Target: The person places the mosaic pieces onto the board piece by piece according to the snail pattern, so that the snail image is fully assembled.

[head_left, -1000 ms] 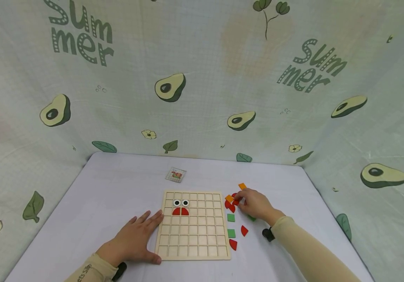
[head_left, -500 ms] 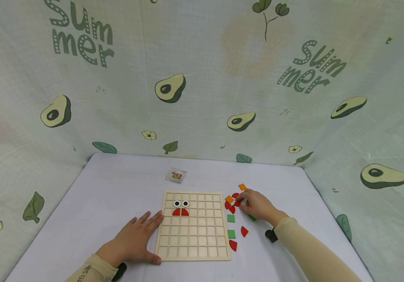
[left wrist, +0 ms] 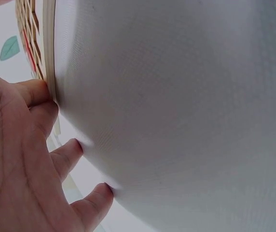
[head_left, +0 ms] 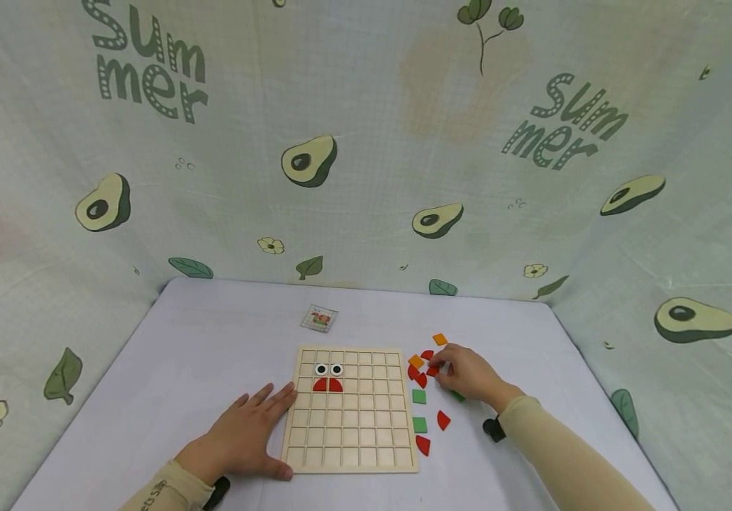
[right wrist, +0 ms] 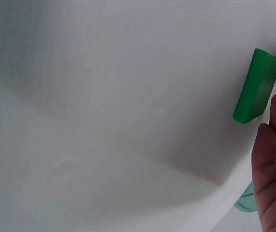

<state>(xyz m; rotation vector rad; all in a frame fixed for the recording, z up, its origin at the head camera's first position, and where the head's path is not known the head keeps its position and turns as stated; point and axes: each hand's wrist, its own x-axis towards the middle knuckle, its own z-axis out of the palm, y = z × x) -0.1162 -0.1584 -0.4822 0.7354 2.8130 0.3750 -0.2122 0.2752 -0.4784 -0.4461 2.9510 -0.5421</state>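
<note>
A pale wooden grid board [head_left: 366, 419] lies flat on the table. My left hand [head_left: 238, 434] rests spread at its left side, fingertips and thumb against the frame; the left wrist view shows fingers [left wrist: 44, 116] touching the board's edge. In the grid sit two round eye pieces [head_left: 329, 370], with two red quarter-circle pieces [head_left: 328, 385] just below. Right of the board, my right hand [head_left: 468, 372] pinches a red piece [head_left: 433, 371] low among loose ones; fingers partly hide its shape. A green block [right wrist: 257, 87] lies beside those fingers, partly covered in the head view.
Orange pieces [head_left: 416, 362], several red quarter-circles [head_left: 444, 420] and green squares [head_left: 419, 397] lie loose along the board's right side. A small picture card [head_left: 319, 319] lies beyond the board. A printed cloth [head_left: 366, 177] hangs behind and beside the table.
My right hand has shifted slightly right and toward me with the red piece, uncovering more of the neighbouring red pieces. My left hand and the board pieces stay put.
</note>
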